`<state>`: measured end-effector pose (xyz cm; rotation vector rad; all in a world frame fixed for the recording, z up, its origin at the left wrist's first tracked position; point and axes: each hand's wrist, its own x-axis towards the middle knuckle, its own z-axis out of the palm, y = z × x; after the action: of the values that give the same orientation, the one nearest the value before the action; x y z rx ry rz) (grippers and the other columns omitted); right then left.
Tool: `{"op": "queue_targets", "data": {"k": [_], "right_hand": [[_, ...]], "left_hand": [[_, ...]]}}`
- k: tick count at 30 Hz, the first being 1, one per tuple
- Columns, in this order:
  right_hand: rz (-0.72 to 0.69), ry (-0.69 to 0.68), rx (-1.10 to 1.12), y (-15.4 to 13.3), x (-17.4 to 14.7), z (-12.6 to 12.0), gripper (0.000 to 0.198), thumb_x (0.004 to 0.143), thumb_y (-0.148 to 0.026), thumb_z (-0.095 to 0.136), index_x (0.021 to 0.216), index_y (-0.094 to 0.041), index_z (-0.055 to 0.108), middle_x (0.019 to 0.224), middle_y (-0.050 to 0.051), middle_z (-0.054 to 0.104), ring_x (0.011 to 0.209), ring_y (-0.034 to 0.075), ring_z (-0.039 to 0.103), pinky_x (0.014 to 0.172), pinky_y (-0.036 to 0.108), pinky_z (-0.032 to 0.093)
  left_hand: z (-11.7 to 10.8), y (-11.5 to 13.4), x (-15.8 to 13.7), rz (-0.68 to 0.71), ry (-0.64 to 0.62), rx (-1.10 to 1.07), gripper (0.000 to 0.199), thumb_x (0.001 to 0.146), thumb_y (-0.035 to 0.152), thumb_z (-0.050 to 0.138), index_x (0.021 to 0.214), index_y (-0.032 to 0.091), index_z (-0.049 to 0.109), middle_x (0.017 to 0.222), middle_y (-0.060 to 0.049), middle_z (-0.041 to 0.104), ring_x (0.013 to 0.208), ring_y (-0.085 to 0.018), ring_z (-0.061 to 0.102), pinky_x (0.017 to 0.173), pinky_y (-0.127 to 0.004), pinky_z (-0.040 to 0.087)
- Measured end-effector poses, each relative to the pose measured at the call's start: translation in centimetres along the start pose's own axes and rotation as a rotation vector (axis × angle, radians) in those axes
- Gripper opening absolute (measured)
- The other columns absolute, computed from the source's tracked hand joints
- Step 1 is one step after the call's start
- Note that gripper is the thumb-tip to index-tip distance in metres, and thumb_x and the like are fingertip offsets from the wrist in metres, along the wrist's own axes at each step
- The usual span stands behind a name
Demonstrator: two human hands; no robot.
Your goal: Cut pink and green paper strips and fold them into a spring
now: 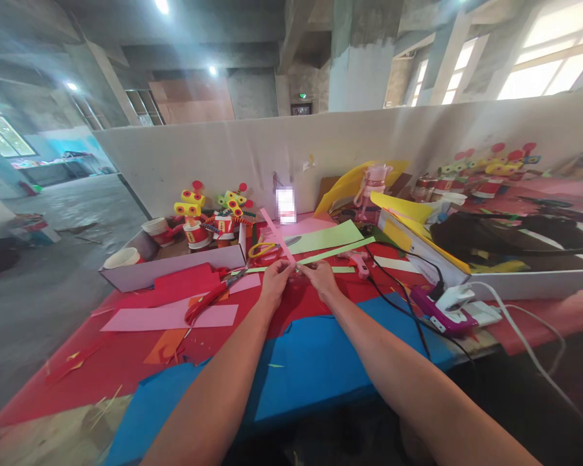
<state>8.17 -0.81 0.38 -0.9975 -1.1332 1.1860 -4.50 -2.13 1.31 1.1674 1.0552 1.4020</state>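
My left hand (278, 279) pinches the lower end of a narrow pink paper strip (276, 234), which slants up and to the left. Close beside it, my right hand (320, 278) is closed on the end of a light green paper strip (342, 250) that reaches out to the right. The two strip ends meet between my fingertips, where they form a V; how they join is too small to make out. Beyond my hands lies a wider green paper sheet (326, 237). A pink glue gun (359, 264) rests just right of my right hand.
Red-handled scissors (204, 304) and yellow-handled scissors (262, 249) lie to the left among pink paper pieces (140, 318). A tray (175, 270) holds paper-cup figures (194, 223). On the right are a white box (420, 249), a purple power strip (442, 312) and black cables. Blue cloth or paper (311, 362) covers the near edge.
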Motion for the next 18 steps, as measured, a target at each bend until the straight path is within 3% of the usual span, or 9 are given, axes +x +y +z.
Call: {"op": "queue_targets", "data": {"k": [5, 13, 15, 18], "right_hand": [[-0.086, -0.035, -0.084, -0.15, -0.07, -0.21, 0.025, 0.063, -0.043, 0.072, 0.057, -0.019, 0.067, 0.063, 0.003, 0.070, 0.069, 0.024, 0.065, 0.062, 0.031, 0.048], [-0.187, -0.009, -0.030, -0.54, -0.44, 0.10, 0.017, 0.066, -0.038, 0.068, 0.067, -0.021, 0.068, 0.071, 0.002, 0.071, 0.073, 0.021, 0.063, 0.071, 0.030, 0.048], [-0.175, -0.018, -0.059, -0.50, -0.31, 0.03, 0.018, 0.066, -0.039, 0.068, 0.065, -0.021, 0.068, 0.070, 0.002, 0.071, 0.074, 0.021, 0.063, 0.071, 0.031, 0.047], [-0.084, -0.150, -0.020, -0.19, 0.08, -0.07, 0.021, 0.064, -0.041, 0.070, 0.063, -0.019, 0.069, 0.066, 0.002, 0.071, 0.072, 0.022, 0.063, 0.072, 0.032, 0.047]], "left_hand": [[-0.03, 0.43, -0.12, 0.099, 0.056, 0.172, 0.027, 0.067, 0.039, 0.075, 0.061, 0.016, 0.062, 0.054, 0.002, 0.055, 0.051, -0.009, 0.046, 0.050, -0.022, 0.033], [0.17, 0.50, -0.14, 0.079, 0.043, 0.089, 0.028, 0.064, 0.041, 0.077, 0.065, 0.016, 0.064, 0.056, 0.002, 0.056, 0.053, -0.010, 0.047, 0.053, -0.023, 0.036], [0.04, 0.43, -0.14, 0.065, 0.051, 0.077, 0.029, 0.064, 0.042, 0.078, 0.065, 0.016, 0.064, 0.056, 0.002, 0.056, 0.052, -0.009, 0.046, 0.050, -0.022, 0.035], [-0.10, 0.42, -0.16, 0.017, 0.051, 0.011, 0.032, 0.060, 0.042, 0.080, 0.069, 0.016, 0.064, 0.054, 0.003, 0.053, 0.048, -0.009, 0.045, 0.045, -0.021, 0.036]]}}
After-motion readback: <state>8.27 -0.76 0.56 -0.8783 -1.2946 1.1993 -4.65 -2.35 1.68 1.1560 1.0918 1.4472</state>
